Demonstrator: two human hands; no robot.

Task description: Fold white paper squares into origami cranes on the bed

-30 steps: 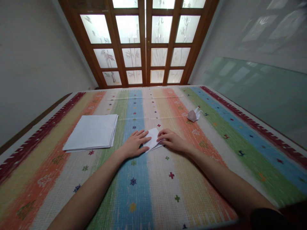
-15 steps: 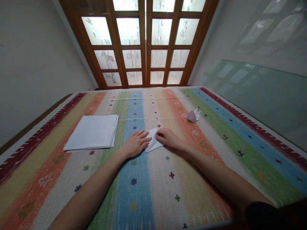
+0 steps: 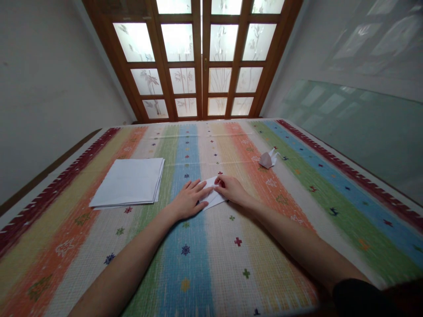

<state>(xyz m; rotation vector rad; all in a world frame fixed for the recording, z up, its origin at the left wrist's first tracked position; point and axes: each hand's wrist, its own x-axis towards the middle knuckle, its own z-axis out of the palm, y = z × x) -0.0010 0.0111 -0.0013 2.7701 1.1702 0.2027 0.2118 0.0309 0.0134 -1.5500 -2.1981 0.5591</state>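
A small folded piece of white paper (image 3: 214, 200) lies on the striped tablecloth in front of me. My left hand (image 3: 191, 199) rests on its left side, fingers stretched out and spread, thumb along the near part. At the paper's upper right, my right hand (image 3: 228, 188) pinches at a fold between thumb and forefinger. The fingertips of both hands are close together, and they cover part of the paper.
On the left lies a stack of white paper sheets (image 3: 128, 181). A folded paper crane (image 3: 268, 159) stands farther back on the right. The striped tablecloth (image 3: 194, 277) covers the table, which reaches to a wooden door (image 3: 201, 61) with frosted panes.
My left hand's fingers have shifted slightly right over the folded paper, with the thumb now farther across its near part. The right hand keeps its pinch at nearly the same spot.
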